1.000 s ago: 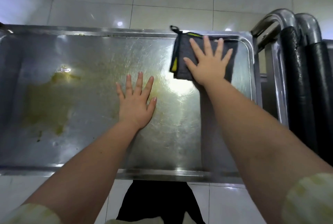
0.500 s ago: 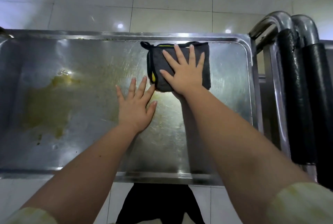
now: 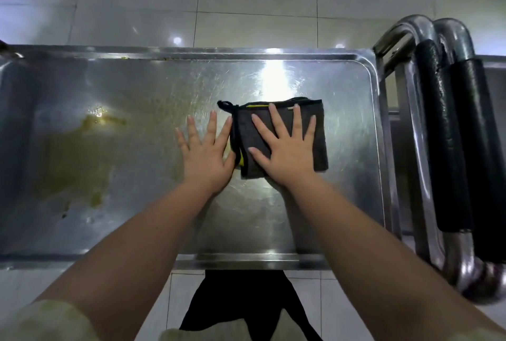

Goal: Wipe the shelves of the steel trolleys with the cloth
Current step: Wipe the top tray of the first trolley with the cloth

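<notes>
Shelf (image 3: 273, 217): steel, scratched.
Stain (image 3: 74, 159): yellowish, spread over the shelf's left half.
Cloth (image 3: 317, 132): dark, folded, laid right of the shelf's centre.
Right hand (image 3: 287, 154): pressed on the cloth, fingers straight.
Left hand (image 3: 205, 159): laid flat at the shelf's centre, fingers straight.

Bare shelf (image 3: 301, 217) lies open beyond the cloth (image 3: 319, 132) and leftward over the yellow smear (image 3: 76, 159); the left hand (image 3: 205, 157), flat just beside the cloth, bars that way; raised rim (image 3: 375, 121) and padded handles (image 3: 449, 135) close the right
</notes>
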Demonstrator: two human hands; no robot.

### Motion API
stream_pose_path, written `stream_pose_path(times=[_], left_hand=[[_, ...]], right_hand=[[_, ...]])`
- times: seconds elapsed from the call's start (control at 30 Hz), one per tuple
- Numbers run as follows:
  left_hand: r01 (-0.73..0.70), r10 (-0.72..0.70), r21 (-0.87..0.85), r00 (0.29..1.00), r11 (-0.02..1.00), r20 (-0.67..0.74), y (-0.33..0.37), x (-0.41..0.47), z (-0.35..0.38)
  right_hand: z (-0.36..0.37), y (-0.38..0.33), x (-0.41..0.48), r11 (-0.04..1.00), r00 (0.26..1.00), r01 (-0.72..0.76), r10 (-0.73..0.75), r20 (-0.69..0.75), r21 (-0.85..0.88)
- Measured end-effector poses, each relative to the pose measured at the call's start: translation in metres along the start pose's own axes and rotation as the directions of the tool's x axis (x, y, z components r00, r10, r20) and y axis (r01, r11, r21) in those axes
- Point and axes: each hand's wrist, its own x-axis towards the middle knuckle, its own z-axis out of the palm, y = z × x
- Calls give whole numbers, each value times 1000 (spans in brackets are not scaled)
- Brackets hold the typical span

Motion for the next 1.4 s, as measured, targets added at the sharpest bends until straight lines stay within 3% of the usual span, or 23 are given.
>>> stream_pose_path(times=[0.1, 0.27, 0.4, 0.47, 0.57, 0.67, 0.73, 0.83, 0.9, 1.0, 1.1, 1.17, 1.23, 1.4], left_hand=[[-31, 31, 0, 999, 1000, 5, -6, -5, -1], [-32, 32, -15, 999, 999, 12, -5, -7, -5], [-67, 67, -5, 997, 998, 27, -14, -8, -8], [-85, 85, -10, 996, 996, 18, -18, -8, -8], [-91, 91, -20, 996, 996, 5, -23, -9, -9], [-95, 94, -14, 996, 995, -7, -28, -12, -7], [-90, 90, -19, 996, 996, -6, -29, -13, -5], [-100, 100, -8, 995, 995, -14, -25, -13, -2], [-108, 107, -6, 994, 994, -20, -23, -14, -1], [-112, 112, 11, 993, 994, -24, -23, -17, 1], [-125, 126, 20, 992, 992, -25, -25, -19, 0], [-133, 133, 14, 991, 991, -26, -25, -19, -1], [-125, 125, 1, 992, 992, -24, -23, -18, -1], [-116, 116, -19, 993, 993, -26, -17, -17, 3]], right_hand=[[-2, 23, -8, 1000, 1000, -2, 2, 6, -1], [-5, 108, -46, 948, 948, -318, 318, 9, 27], [-1, 84, -56, 892, 894, -449, 447, 40, 50], [3, 36, -52, 925, 926, -377, 374, 50, 54], [11, -38, -61, 996, 997, -78, 77, 30, 35], [10, -29, -66, 1000, 1000, -1, 0, 18, 19], [11, 18, -73, 990, 990, -143, 143, 7, 21], [12, 90, -102, 912, 913, -408, 408, 20, 30], [14, 89, -119, 884, 884, -467, 466, 25, 29], [23, 17, -131, 933, 935, -355, 355, 21, 62], [35, -60, -141, 998, 1000, 8, -6, -27, 68], [38, -63, -142, 991, 991, 126, -124, -42, 50], [35, -31, -142, 997, 995, 68, -65, -73, 38], [33, 78, -180, 939, 939, -344, 344, -5, 7]])
